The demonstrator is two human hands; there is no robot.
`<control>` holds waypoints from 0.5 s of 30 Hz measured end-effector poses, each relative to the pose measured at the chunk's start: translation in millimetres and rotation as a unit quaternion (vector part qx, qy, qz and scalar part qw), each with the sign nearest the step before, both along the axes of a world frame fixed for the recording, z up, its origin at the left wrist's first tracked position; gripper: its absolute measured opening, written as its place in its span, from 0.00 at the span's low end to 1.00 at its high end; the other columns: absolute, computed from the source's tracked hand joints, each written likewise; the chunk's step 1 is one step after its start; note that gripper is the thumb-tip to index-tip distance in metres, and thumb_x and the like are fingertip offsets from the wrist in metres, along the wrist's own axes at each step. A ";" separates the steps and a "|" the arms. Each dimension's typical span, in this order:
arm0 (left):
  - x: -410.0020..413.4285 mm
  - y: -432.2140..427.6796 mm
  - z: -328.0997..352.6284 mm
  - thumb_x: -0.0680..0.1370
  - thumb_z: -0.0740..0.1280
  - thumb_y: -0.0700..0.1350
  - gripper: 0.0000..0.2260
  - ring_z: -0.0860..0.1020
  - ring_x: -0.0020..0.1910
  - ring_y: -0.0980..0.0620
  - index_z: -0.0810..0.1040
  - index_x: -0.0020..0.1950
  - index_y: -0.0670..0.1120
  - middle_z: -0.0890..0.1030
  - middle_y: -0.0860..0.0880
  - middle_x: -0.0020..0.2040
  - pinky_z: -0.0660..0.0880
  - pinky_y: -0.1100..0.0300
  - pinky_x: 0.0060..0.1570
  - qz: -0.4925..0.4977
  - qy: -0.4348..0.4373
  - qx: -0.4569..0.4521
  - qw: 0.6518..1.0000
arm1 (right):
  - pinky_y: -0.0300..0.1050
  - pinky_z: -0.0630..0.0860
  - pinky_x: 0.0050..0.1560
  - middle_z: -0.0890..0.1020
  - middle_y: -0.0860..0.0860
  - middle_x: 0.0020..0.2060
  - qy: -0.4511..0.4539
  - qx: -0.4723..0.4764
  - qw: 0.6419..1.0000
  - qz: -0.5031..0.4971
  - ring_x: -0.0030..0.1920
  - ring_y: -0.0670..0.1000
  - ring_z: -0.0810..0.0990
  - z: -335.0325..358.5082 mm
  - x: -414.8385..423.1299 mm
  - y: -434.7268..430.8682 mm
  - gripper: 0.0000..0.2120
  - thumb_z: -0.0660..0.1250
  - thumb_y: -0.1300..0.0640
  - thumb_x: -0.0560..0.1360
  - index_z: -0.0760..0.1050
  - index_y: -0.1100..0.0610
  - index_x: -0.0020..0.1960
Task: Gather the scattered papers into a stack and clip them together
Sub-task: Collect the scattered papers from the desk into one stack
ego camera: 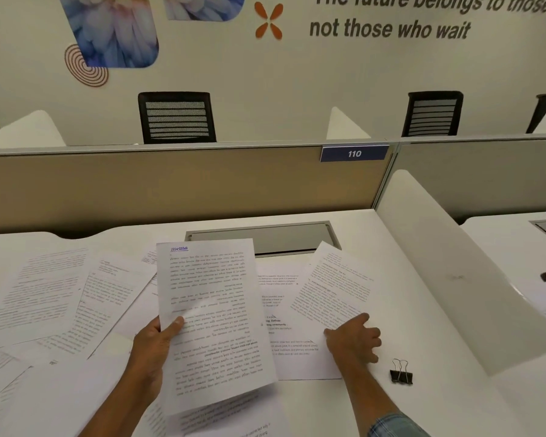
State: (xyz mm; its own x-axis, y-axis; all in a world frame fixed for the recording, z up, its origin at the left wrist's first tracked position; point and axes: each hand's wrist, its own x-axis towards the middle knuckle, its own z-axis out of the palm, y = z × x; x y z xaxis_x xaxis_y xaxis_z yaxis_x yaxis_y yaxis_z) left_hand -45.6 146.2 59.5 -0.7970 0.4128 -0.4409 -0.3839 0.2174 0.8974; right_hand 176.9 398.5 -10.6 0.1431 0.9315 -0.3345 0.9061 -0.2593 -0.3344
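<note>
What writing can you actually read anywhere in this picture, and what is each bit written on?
"The future belongs to those w..." / "not those who wait": wall lettering, first line cut off at the picture's edge.
"110": blue plate on the desk partition.
Purple heading on the held sheet: shows mirrored, unclear.
Scattered papers: print too small to read.

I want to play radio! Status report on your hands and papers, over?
Left hand holding printed sheets up. Right hand on angled sheet. More papers scattered left. Binder clip unused, nothing blocking.
</note>
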 end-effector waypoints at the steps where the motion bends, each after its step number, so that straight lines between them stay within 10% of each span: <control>1: -0.5 0.5 -0.2 0.81 0.69 0.43 0.09 0.85 0.50 0.35 0.81 0.61 0.47 0.87 0.41 0.52 0.82 0.41 0.49 0.002 -0.002 -0.002 1.000 | 0.64 0.75 0.63 0.69 0.65 0.67 0.014 -0.003 1.000 -0.010 0.67 0.64 0.71 0.2 -1.5 0.8 0.46 0.80 0.48 0.67 0.58 0.58 0.76; 15: -13.8 0.3 -19.7 0.81 0.69 0.42 0.11 0.85 0.47 0.36 0.80 0.63 0.45 0.87 0.41 0.50 0.82 0.46 0.42 -0.025 -0.012 -0.046 0.999 | 0.54 0.79 0.54 0.81 0.64 0.63 0.298 0.013 0.940 -0.163 0.59 0.66 0.81 0.5 22.1 13.1 0.28 0.71 0.64 0.76 0.67 0.62 0.74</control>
State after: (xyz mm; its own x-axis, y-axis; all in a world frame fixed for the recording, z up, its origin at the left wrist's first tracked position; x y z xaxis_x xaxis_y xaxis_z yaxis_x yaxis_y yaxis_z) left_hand -59.3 146.6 39.7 -0.7656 0.4083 -0.4970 -0.3908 0.3185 0.8636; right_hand 199.0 411.6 -10.1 0.2170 0.8791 -0.4243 0.4292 -0.4763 -0.7674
